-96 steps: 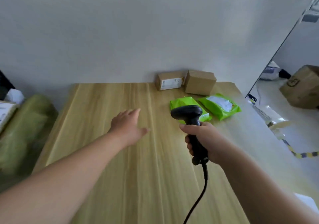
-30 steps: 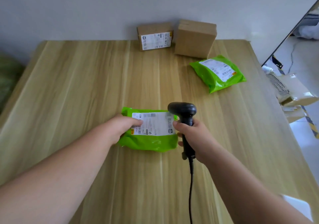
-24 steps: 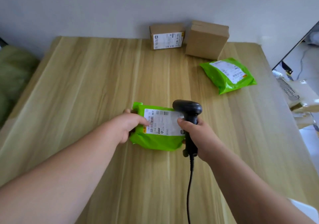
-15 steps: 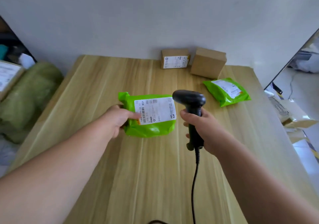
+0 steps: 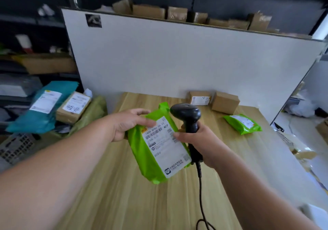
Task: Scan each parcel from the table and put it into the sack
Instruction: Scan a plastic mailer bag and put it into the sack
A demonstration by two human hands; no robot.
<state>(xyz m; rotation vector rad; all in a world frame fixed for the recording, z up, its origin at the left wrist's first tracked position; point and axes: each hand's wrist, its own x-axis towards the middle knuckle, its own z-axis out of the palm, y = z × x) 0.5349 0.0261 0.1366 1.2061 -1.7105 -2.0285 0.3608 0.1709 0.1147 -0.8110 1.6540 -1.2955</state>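
Your left fingers (image 5: 142,111) pinch the green parcel (image 5: 150,158), your right fingers (image 5: 179,136) wrap the scanner (image 5: 186,112): angle the barcode label (image 5: 165,143) squarely toward the scanner head just beyond them, then trigger.

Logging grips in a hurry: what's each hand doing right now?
Left hand: holding the green parcel.
Right hand: gripping the black scanner.

Glossy green plastic mailer (image 5: 149,151), paper label (image 5: 164,146); wood-grain table (image 5: 134,201).
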